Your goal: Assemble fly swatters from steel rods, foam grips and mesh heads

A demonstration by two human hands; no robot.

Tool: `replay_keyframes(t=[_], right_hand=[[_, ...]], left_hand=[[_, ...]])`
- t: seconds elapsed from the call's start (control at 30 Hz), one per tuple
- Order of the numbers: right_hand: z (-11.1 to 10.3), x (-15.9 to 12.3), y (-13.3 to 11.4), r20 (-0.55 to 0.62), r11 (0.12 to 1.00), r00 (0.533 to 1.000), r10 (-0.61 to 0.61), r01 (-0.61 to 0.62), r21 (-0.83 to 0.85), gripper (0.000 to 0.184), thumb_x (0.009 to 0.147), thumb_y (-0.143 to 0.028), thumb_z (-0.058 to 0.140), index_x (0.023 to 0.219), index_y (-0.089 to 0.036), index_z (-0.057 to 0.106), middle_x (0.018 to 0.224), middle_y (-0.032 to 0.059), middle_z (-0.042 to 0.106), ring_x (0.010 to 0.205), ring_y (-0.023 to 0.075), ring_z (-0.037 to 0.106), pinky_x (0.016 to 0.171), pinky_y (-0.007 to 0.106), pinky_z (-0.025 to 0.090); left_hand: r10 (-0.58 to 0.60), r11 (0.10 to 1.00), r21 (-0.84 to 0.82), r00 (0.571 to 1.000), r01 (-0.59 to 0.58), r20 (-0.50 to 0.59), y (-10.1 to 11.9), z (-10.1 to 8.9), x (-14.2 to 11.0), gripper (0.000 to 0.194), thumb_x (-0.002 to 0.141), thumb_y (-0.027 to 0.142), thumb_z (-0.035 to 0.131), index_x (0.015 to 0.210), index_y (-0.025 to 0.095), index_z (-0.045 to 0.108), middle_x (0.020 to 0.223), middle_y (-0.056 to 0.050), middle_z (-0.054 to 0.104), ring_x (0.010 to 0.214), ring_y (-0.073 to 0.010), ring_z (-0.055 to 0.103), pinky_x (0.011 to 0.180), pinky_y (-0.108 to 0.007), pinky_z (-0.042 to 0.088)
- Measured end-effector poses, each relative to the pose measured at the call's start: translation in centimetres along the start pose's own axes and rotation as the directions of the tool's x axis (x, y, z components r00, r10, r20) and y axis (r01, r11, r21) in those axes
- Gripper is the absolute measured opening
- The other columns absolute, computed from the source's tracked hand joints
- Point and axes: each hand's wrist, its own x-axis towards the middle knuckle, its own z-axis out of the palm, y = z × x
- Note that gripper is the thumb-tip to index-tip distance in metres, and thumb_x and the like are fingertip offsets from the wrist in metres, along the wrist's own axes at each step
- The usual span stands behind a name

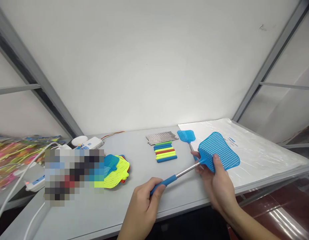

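Note:
A blue fly swatter with a short metal rod is held across the table's front part. My left hand wraps round its blue grip. At the other end, my right hand holds the perforated head near the neck, thumb on top and fingers underneath. Beyond the right hand lies a second blue fly swatter, its lower part hidden behind that hand. Coloured handle grips in green, blue, yellow and red lie in a row, with several metal rods behind them.
Loose swatter heads in yellow, blue and red are stacked at the left, beside a blurred patch. Power strips and white cables lie further left. White plastic sheeting covers the table's right side. A white wall rises behind.

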Motion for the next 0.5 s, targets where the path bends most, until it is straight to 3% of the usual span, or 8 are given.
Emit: replay_keyframes(t=[0.1,0.17,0.3,0.37,0.5], right_hand=[[0.0,-0.1,-0.4,0.035,1.000,0.999,-0.001,0.002,-0.013,0.042,0.094,-0.053,0.049,0.118,-0.020,0.059,0.103,0.0085,0.072,0.066,0.0138,0.056,0.065,0.030,0.048],[-0.3,-0.1,-0.6,0.148,0.995,0.988,0.031,-0.017,-0.098,0.044,0.095,-0.052,0.048,0.125,-0.021,0.055,0.105,0.0081,0.072,0.065,0.0130,0.055,0.067,0.030,0.048],[-0.8,-0.8,-0.7,0.440,0.911,0.882,0.167,0.032,-0.410,0.044,0.095,-0.048,0.051,0.133,-0.027,0.049,0.110,0.0049,0.069,0.068,0.0128,0.057,0.071,0.030,0.049],[-0.8,-1.1,-0.8,0.468,0.854,0.859,0.209,0.073,-0.515,0.042,0.096,-0.050,0.047,0.128,-0.024,0.053,0.098,0.0040,0.069,0.072,0.0146,0.058,0.070,0.030,0.048],[-0.9,0.2,-1.6,0.417,0.775,0.888,0.197,0.120,-0.621,0.049,0.093,-0.055,0.047,0.124,-0.018,0.053,0.075,0.0025,0.067,0.065,0.0168,0.058,0.063,0.030,0.048]], left_hand=[[-0.018,0.999,-0.047,0.999,0.016,-0.045,0.1,0.2,0.0,0.031,0.098,0.046,0.044,0.095,0.022,0.064,0.069,0.003,0.059,0.062,-0.0139,0.050,0.059,-0.024,0.037],[-0.025,0.996,-0.091,0.999,0.022,-0.033,0.4,0.8,0.0,0.032,0.098,0.046,0.044,0.098,0.022,0.065,0.071,0.002,0.062,0.064,-0.0147,0.052,0.061,-0.024,0.039],[0.018,0.979,-0.205,0.995,0.002,0.097,1.8,4.2,0.1,0.031,0.100,0.039,0.038,0.111,0.024,0.062,0.092,-0.001,0.071,0.075,-0.0182,0.063,0.070,-0.027,0.045],[0.035,0.975,-0.220,0.992,-0.007,0.123,2.4,6.0,0.0,0.033,0.100,0.036,0.037,0.126,0.026,0.055,0.108,-0.004,0.071,0.086,-0.0208,0.066,0.076,-0.030,0.048],[0.117,0.982,-0.169,0.979,-0.089,0.166,2.5,7.3,0.0,0.042,0.098,0.034,0.041,0.139,0.028,0.042,0.124,-0.006,0.065,0.099,-0.0229,0.066,0.083,-0.034,0.051]])
